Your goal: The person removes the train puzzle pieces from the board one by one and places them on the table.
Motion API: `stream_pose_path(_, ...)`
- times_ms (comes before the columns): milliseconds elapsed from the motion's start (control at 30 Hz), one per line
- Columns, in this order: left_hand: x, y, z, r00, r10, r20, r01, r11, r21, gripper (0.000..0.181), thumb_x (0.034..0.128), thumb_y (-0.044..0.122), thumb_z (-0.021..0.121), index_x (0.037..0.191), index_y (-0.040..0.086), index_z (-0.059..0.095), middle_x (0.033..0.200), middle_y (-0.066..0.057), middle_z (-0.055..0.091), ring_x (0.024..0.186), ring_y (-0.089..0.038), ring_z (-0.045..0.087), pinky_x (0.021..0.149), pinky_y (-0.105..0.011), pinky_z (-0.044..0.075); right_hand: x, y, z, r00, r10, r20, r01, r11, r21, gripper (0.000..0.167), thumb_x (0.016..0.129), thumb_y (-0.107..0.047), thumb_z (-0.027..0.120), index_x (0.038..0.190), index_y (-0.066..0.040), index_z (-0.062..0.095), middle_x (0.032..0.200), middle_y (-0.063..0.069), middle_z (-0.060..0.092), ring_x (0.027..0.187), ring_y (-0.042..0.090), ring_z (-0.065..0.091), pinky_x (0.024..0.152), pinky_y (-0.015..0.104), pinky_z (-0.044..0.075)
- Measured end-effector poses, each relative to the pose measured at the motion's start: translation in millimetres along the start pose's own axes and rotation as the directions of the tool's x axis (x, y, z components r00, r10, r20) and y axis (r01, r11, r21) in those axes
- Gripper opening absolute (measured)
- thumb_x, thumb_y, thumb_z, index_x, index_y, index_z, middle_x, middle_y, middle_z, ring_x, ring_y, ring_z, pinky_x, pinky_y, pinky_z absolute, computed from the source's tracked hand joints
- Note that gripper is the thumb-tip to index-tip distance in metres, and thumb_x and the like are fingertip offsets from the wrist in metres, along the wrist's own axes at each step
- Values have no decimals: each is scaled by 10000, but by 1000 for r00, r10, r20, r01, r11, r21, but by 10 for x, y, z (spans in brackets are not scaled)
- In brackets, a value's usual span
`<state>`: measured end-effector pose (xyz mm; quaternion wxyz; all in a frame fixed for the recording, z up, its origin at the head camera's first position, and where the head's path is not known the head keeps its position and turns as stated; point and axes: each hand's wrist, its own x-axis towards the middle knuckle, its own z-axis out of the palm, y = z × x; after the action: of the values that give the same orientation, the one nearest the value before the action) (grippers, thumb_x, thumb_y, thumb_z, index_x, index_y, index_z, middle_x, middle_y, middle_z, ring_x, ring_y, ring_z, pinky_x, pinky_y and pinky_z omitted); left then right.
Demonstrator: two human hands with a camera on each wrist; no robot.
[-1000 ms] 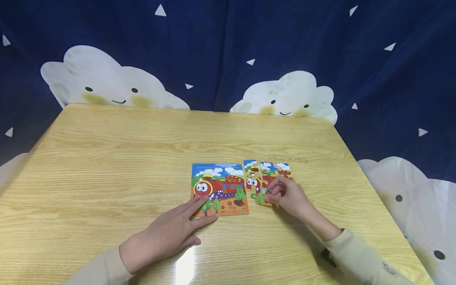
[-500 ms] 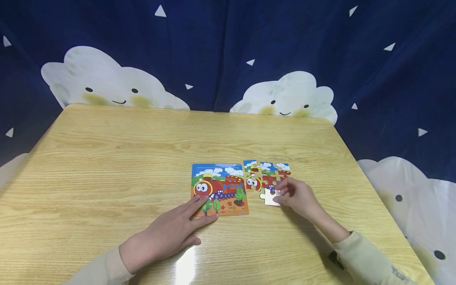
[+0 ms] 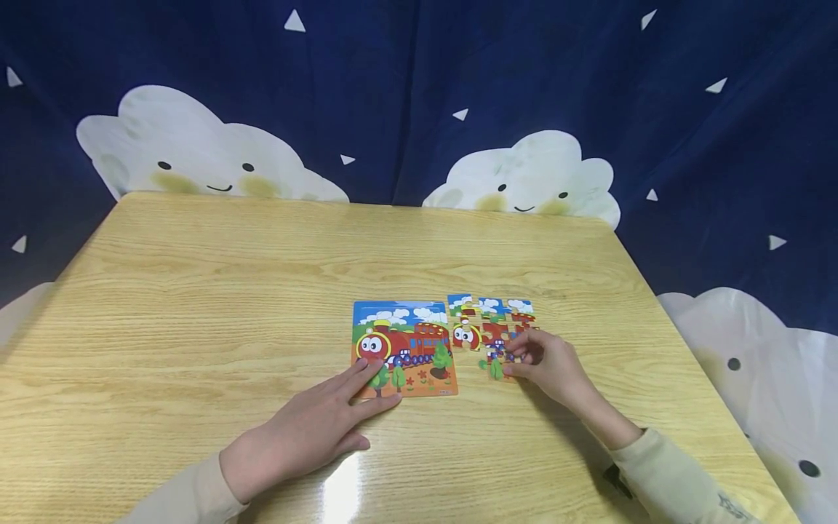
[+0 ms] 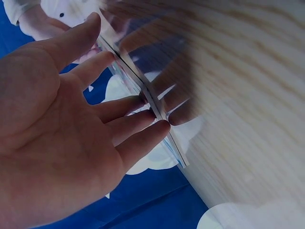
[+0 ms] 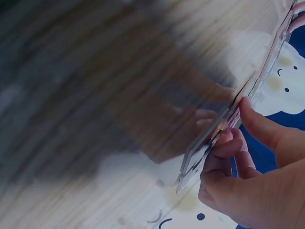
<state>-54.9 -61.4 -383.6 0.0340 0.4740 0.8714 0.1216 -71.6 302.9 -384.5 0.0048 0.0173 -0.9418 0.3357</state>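
The left hand rests with outstretched fingers on the lower left of a picture board showing a red train. In the left wrist view, its fingertips meet the board's edge. Right of the board, the right hand pinches a jigsaw piece with a green tree on it, between thumb and fingers, at the bottom row of loose pieces. Above it lie a red train-body piece and a train-face piece. The hand partly covers pieces at the right.
A top row holds a cloud piece, a middle sky piece and a right cloud piece. Everything lies on a wood-grain table. A dark blue curtain with cloud faces hangs behind the far edge.
The right hand has shifted slightly right with the tree piece. Half a second ago glare whitened that piece; now its picture shows again. The left hand and board stay put.
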Motion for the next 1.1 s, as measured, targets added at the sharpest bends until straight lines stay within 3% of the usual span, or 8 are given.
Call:
stream_pose_path(767, 36, -8, -25, 1000, 15, -20, -15, 1000, 3, 554, 915, 335, 685, 1431, 199, 536, 1519, -234, 349, 1360, -383, 393, 1035, -487, 416, 2, -79, 24, 1000, 12, 15, -14, 994, 105, 243, 746, 14, 820, 942, 12, 676, 848, 83, 678, 706, 158, 620, 584, 224, 519)
stream_pose_path(967, 63, -21, -26, 998, 31, -48, -30, 999, 19, 535, 911, 350, 688, 1410, 204, 558, 1479, -229, 397, 1333, -373, 418, 1000, -495, 445, 17, -189, 87, 998, -12, 60, -1, 979, 206, 243, 750, 36, 809, 950, 37, 672, 890, 115, 696, 722, 173, 654, 628, 231, 546)
stream_pose_path(1100, 69, -22, -44, 999, 26, -44, -26, 1000, -4, 532, 913, 344, 687, 1410, 205, 557, 1475, -227, 397, 1332, -384, 412, 1006, -505, 437, 55, -284, 154, 992, -44, 119, 4, 947, 323, 230, 771, 57, 786, 966, 76, 664, 914, 166, 704, 757, 223, 691, 658, 243, 562)
